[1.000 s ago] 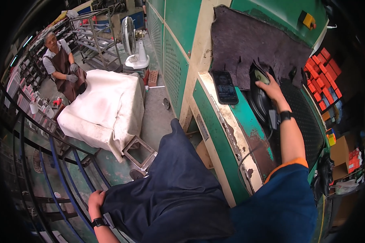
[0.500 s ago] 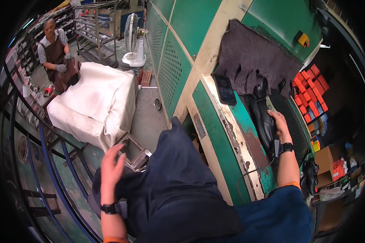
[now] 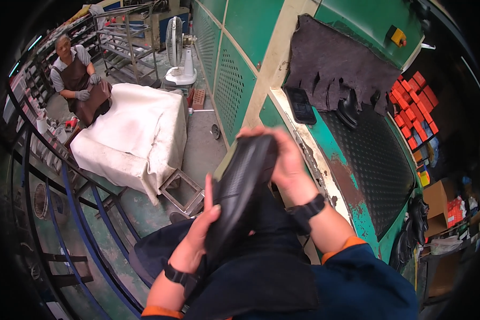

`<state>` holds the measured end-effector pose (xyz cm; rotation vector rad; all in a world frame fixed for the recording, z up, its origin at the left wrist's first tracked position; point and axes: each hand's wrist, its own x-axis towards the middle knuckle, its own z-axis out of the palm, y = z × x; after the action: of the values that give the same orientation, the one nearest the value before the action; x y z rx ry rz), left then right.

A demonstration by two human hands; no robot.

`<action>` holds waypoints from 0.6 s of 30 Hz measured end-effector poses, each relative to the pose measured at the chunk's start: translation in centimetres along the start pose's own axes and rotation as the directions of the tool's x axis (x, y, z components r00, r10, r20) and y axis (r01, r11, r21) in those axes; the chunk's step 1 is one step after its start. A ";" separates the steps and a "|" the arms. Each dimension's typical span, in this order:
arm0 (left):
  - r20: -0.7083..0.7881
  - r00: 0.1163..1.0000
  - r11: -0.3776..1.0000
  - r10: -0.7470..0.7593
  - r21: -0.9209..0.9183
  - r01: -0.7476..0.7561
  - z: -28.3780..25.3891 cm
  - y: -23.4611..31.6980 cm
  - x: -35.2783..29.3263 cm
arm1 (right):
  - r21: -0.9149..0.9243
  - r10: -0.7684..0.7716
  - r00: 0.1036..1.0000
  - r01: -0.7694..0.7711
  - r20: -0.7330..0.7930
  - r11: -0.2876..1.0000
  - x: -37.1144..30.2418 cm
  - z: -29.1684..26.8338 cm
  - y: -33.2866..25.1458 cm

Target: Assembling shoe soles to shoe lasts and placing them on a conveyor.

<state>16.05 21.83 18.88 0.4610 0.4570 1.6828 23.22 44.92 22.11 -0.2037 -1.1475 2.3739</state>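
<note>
A black leather shoe (image 3: 242, 184), blurred by motion, is held over my lap with an olive-green part along its left side. My left hand (image 3: 197, 229) is closed around its lower end, thumb on the upper. My right hand (image 3: 290, 165) wraps round the far end, its fingers over the top, partly smeared. To the right, another black shoe (image 3: 348, 109) sits on the black studded mat (image 3: 378, 170) of the green machine, partly under a dark, slit cloth curtain (image 3: 338, 64). A phone (image 3: 300, 105) lies on the machine's edge beside the mat.
A white cloth-covered block (image 3: 136, 128) stands ahead to the left, with an aproned, gloved person (image 3: 80, 74) behind it. Blue metal rails (image 3: 85, 229) run along my left. A white fan (image 3: 178, 53) stands beyond; several black shoes (image 3: 410, 229) hang at right, near orange boxes (image 3: 413, 106).
My right hand has lifted the shoe off the mat and brought it left over my lap. My left hand has moved right and taken hold of it too.
</note>
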 end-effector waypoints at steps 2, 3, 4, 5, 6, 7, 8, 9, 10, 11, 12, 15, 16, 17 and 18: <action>-0.062 0.997 0.941 -0.050 -0.337 0.026 -3.0 -2.5 -2.3 | 0.056 0.274 0.962 -0.273 -0.013 0.960 1.2 -2.2 5.6; -0.065 0.994 0.848 -0.085 -0.529 0.039 -4.9 -4.0 -3.2 | 0.144 0.393 0.919 -0.385 -0.032 0.911 1.8 -3.2 9.0; -0.074 0.994 0.852 -0.083 -0.522 0.033 -6.1 -5.1 -3.9 | 0.170 0.499 0.865 -0.485 -0.048 0.858 2.4 -4.6 11.9; -0.134 0.988 0.817 -0.072 -0.576 -0.019 -7.4 -6.1 -4.5 | 0.165 0.583 0.808 -0.565 -0.086 0.808 2.9 -5.3 14.3; -0.188 0.980 0.778 -0.068 -0.625 -0.066 -8.5 -7.0 -5.0 | 0.140 0.656 0.739 -0.641 -0.154 0.755 3.4 -6.3 16.6; -0.195 0.978 0.782 -0.069 -0.619 -0.069 -9.5 -7.8 -5.4 | 0.117 0.686 0.699 -0.678 -0.204 0.726 3.6 -6.9 18.5; -0.225 0.974 0.812 -0.037 -0.575 -0.101 -10.1 -8.2 -5.8 | 0.107 0.704 0.676 -0.700 -0.218 0.706 3.6 -7.1 19.8; -0.250 0.968 0.839 -0.008 -0.528 -0.129 -10.7 -8.5 -6.1 | 0.100 0.719 0.655 -0.719 -0.234 0.688 3.5 -7.5 20.8; -0.430 0.903 0.903 0.015 -0.381 -0.196 -9.9 -8.7 -6.1 | 0.109 0.723 0.653 -0.720 -0.226 0.685 3.4 -7.2 21.1; -0.438 0.899 0.907 0.011 -0.374 -0.193 -10.0 -8.6 -6.1 | 0.125 0.715 0.678 -0.705 -0.172 0.699 3.3 -7.0 21.3; -0.489 0.872 0.864 0.002 -0.438 -0.247 -10.2 -8.5 -6.2 | 0.145 0.702 0.702 -0.687 -0.120 0.712 3.2 -6.9 21.4; -0.525 0.851 0.834 0.013 -0.463 -0.299 -10.9 -8.5 -6.7 | 0.160 0.682 0.724 -0.664 -0.106 0.730 2.6 -6.8 21.4; -0.550 0.835 0.846 0.022 -0.434 -0.308 -11.2 -8.6 -6.8 | 0.132 0.661 0.738 -0.648 -0.134 0.750 2.4 -6.6 21.2; -0.573 0.819 0.858 0.031 -0.405 -0.316 -11.6 -8.8 -6.9 | 0.143 0.662 0.738 -0.647 -0.127 0.749 2.2 -6.5 20.9; -0.573 0.820 0.854 0.007 -0.422 -0.303 -11.9 -9.1 -6.9 | 0.108 0.643 0.752 -0.634 -0.147 0.766 1.9 -6.6 20.5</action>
<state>18.24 15.89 3.66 -0.4080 0.3789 2.0137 16.35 39.67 2.30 -0.9070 -1.0357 2.8852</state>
